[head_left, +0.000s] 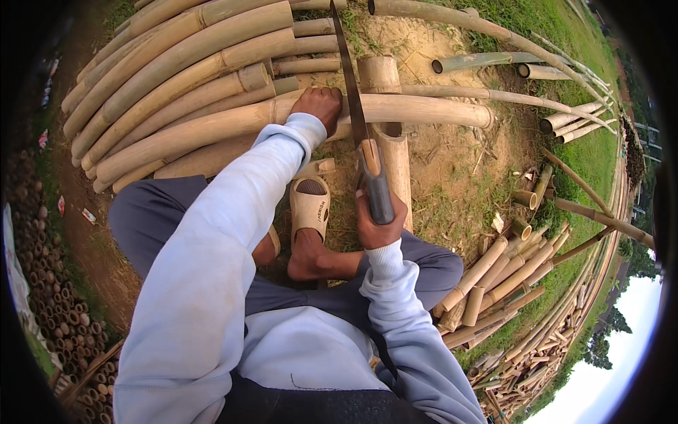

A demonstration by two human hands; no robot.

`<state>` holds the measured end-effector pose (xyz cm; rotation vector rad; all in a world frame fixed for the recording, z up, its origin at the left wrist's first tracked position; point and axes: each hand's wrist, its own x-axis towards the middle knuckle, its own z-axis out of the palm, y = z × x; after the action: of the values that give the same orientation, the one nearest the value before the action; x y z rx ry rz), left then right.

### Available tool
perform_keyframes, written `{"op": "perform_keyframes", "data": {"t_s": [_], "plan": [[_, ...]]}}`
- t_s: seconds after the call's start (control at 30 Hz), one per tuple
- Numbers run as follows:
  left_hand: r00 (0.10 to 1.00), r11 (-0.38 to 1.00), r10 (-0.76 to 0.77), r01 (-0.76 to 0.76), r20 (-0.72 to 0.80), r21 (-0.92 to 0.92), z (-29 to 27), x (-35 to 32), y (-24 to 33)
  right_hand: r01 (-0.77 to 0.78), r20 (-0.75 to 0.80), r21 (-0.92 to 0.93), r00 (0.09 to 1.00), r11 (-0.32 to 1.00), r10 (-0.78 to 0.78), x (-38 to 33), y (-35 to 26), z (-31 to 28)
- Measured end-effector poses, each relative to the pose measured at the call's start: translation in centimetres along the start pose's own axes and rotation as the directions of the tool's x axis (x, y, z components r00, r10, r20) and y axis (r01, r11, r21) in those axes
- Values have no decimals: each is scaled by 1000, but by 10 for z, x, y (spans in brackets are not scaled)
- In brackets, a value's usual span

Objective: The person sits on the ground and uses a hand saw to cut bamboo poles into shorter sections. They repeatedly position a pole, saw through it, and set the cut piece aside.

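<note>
The left arm, in a pale blue sleeve, stretches forward nearly straight, its left hand (319, 103) pressed palm-down with fingers (328, 94) curled. The right arm bends at the elbow, its right hand (380, 222) clenched in a fist, knuckles up.
</note>
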<state>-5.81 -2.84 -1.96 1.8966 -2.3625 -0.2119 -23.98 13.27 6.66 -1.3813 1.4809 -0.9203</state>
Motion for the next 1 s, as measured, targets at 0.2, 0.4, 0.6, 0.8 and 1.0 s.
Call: {"op": "perform_keyframes", "data": {"t_s": [0.2,0.4,0.6,0.8,1.0], "plan": [[999,997,-2,-1,37,80,2,-7,-9,60,1,32,998,998,-60,23,6,15],[999,1000,13,-13,50,-5,-10,-15,-8,23,-30,56,999,998,-21,16,12,17],[993,998,44,-38,108,-55,-15,-12,-12,-7,-9,80,1000,997,8,16,20,15],[964,980,-111,66,-241,-188,-27,-50,-49,1,-11,78,1000,997,0,18,26,16],[883,883,-469,469,-6,26,-16,-94,-115,150,-92,66,985,986,-144,18,24,24]]}}
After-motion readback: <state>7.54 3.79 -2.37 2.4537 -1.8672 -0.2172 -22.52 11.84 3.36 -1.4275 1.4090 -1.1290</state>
